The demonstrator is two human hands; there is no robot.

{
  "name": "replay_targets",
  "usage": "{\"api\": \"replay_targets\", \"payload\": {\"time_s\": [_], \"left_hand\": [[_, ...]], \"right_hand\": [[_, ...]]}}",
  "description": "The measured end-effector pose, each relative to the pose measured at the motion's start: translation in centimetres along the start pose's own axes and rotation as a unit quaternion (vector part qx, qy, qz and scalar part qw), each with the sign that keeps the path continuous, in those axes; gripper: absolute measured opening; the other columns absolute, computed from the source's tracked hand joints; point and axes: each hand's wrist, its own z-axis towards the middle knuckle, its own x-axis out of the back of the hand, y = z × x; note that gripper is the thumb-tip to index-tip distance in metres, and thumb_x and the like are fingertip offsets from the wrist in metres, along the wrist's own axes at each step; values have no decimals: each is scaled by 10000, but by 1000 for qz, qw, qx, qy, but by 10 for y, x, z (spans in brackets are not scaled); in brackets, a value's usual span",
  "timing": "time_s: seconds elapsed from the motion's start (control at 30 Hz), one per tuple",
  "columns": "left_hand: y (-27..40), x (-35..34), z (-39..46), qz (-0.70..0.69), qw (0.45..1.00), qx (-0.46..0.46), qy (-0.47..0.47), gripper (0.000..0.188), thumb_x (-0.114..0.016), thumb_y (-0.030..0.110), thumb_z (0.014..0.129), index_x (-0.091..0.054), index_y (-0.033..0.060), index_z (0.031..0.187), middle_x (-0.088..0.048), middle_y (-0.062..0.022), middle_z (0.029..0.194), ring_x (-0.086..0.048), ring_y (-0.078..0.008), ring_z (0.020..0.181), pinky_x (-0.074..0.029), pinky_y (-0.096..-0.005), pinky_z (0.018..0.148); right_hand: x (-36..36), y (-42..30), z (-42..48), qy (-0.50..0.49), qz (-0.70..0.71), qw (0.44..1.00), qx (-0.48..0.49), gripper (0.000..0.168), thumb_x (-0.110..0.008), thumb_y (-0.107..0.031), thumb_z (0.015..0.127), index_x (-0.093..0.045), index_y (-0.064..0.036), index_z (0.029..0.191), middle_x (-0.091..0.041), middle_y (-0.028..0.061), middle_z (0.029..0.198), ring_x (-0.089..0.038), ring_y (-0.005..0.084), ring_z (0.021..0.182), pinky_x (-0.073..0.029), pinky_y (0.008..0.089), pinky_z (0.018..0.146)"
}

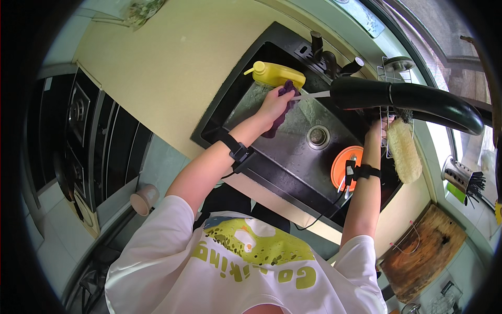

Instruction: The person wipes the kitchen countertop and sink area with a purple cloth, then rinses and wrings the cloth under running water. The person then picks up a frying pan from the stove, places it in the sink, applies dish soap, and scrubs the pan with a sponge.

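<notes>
My left hand [273, 104] grips a wet-looking dark purple cloth [279, 119] over the black sink [270, 147]. A stream of water [311, 95] runs onto the cloth from the black faucet [361, 94]. Close beyond that hand, a yellow plastic bottle [279, 73] with a pump spout lies on its side in the sink. My right hand [382, 127] reaches to the sink's right side, beside a wire rack [388, 147]. Faucet and rack partly cover its fingers, so its hold cannot be made out. Below my right forearm sits an orange plate [339, 167] with metal cutlery [341, 183].
A loofah [404, 153] hangs at the rack. Black-handled knives [345, 66] stand in a slot at the sink's back edge. The round drain [318, 137] lies mid-sink. A beige counter [176, 70] extends left; a wooden board [425, 251] is at right.
</notes>
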Motion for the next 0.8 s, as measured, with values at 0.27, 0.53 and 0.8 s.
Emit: {"api": "replay_targets", "payload": {"time_s": [0.27, 0.53, 0.8], "left_hand": [[-2, -5, 7, -25, 1000, -9, 6, 191, -579, 224, 972, -647, 58, 1034, -603, 21, 853, -509, -69, 744, -406, -238, 663], [3, -14, 10, -19, 1000, -22, -6, 205, -570, 220, 981, -655, 48, 1054, -637, 14, 880, -549, -72, 761, -433, -240, 690], [-1, -9, 17, -1, 999, -25, -25, 245, -608, 245, 971, -659, 35, 1085, -675, 0, 1009, -594, -88, 894, -456, -257, 807]], "right_hand": [[1, -3, 0, 0, 0, 1000, 0, 481, -580, -200, 973, -408, -5, 1378, -547, 156, 1255, -539, 237, 1133, -448, 349, 900], [1, -4, 0, -1, 0, 1000, -2, 505, -578, -198, 975, -384, 1, 1397, -535, 168, 1278, -526, 247, 1162, -434, 361, 933], [-1, -5, 1, 0, 2, 1000, -6, 529, -575, -196, 977, -361, 6, 1416, -523, 180, 1300, -514, 256, 1191, -419, 373, 965]]}}
